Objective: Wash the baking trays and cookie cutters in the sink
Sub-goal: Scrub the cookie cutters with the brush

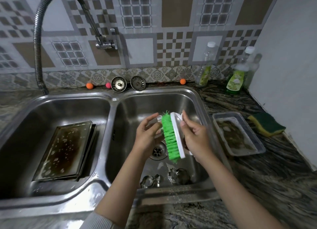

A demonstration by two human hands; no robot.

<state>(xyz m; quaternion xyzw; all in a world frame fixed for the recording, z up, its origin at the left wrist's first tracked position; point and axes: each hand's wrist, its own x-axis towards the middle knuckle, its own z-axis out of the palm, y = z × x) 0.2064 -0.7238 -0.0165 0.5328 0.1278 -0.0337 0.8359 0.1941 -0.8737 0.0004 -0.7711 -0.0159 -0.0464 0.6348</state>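
Over the right basin (192, 100) of the steel double sink, my right hand (195, 139) grips a white scrub brush with green bristles (170, 137). My left hand (148, 134) holds a small metal cookie cutter (158, 119) against the bristles; the cutter is mostly hidden by my fingers. More metal cookie cutters (150, 180) (179, 175) lie on the basin floor near the front. Soapy, stained baking trays (65, 149) lie stacked in the left basin (25, 108).
A flexible tap (38, 40) arches over the left basin. Two sink strainers (118, 84) (138, 83) and small coloured balls stand on the back rim. On the counter right are a plastic tub of murky water (257, 132), a sponge (266, 124) and dish-soap bottles (235, 81) (205, 72).
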